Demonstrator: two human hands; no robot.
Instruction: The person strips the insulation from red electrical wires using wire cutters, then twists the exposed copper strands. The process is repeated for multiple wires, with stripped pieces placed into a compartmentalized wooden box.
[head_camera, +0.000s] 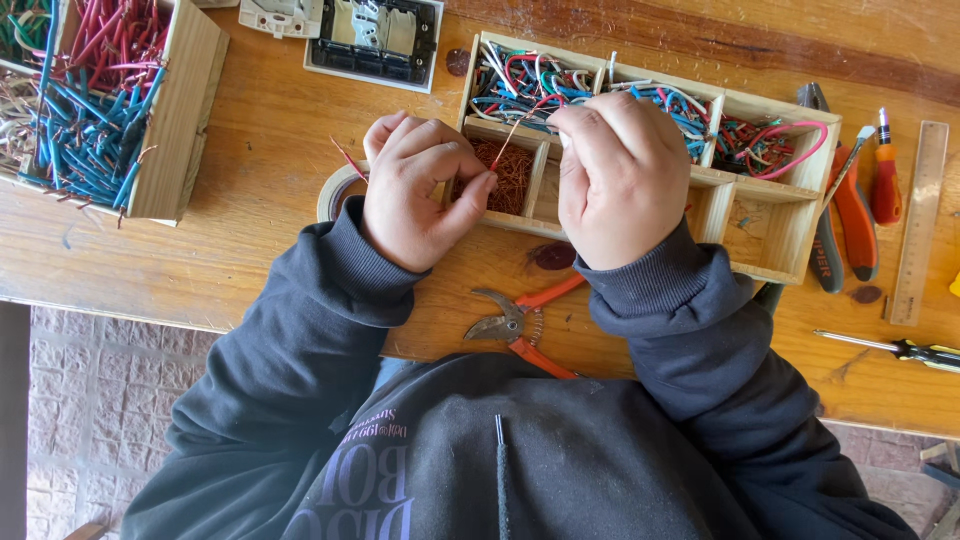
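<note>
My left hand (415, 190) and my right hand (620, 175) are held close together over a wooden compartment box (770, 225). Both pinch a thin red wire (512, 135) that runs between them; a short red end (348, 158) pokes out to the left of the left hand. Just under the fingers, one compartment holds a pile of bare copper strands (510, 172). The back compartments are filled with cut red, blue, green and white wire pieces (530, 85). Orange-handled cutters (520, 322) lie on the table near my chest.
A second wooden box of blue and red wire lengths (95, 110) stands at far left. A switch plate (375, 40) lies at the back. A tape roll (335, 190) sits under the left hand. Pliers (850, 215), screwdrivers (900, 348) and a ruler (920, 220) lie at right.
</note>
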